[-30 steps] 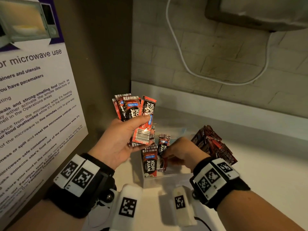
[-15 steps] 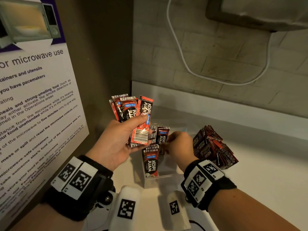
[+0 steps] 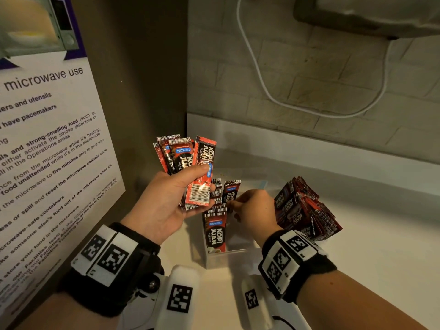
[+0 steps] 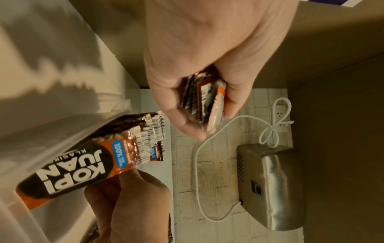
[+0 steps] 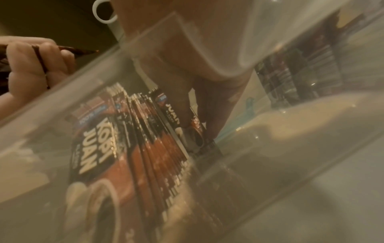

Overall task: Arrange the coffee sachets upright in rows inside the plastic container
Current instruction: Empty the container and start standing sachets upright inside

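My left hand (image 3: 202,184) holds a fan of red-and-black coffee sachets (image 3: 183,156) above the left side of the clear plastic container (image 3: 226,256). A row of sachets (image 3: 214,232) stands upright along the container's left side. Inside the container, my right hand (image 3: 238,203) pinches one sachet (image 3: 231,191) upright at the far end of that row. Through the container wall in the right wrist view, my fingers (image 5: 199,106) lie against that sachet (image 5: 172,115) behind the row (image 5: 124,148). The left wrist view shows the held bundle (image 4: 207,102) edge on.
A loose pile of sachets (image 3: 304,210) lies on the white counter (image 3: 369,246), right of the container. A microwave notice (image 3: 47,151) covers the left wall. A steel hand dryer (image 4: 270,185) with a white cord (image 3: 262,79) hangs on the brick wall behind.
My right hand has carried its sachet from the front of the container back to the far end of the row. The left hand with its bundle has barely moved.
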A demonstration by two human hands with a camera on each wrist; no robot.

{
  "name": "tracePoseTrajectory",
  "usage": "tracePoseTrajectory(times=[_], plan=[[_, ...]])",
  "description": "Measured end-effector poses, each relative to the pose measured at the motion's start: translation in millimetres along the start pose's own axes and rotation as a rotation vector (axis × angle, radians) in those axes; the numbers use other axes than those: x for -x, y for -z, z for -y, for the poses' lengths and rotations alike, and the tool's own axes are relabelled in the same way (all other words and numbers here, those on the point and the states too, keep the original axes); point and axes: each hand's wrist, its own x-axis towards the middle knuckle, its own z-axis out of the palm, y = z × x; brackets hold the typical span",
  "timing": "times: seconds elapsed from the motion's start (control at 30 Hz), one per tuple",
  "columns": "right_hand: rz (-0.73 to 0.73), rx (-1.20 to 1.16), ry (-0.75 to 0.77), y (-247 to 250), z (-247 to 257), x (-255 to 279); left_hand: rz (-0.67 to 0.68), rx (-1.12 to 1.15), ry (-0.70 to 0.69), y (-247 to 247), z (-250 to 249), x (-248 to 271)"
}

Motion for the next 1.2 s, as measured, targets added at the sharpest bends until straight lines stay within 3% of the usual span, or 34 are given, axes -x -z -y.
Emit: tracePoseTrajectory(times=[1.2], plan=[[0.034, -0.149, -0.075, 33.6, 27.2, 15.4, 0.008, -0.032, 0.012, 2.4, 3.5, -6.0]])
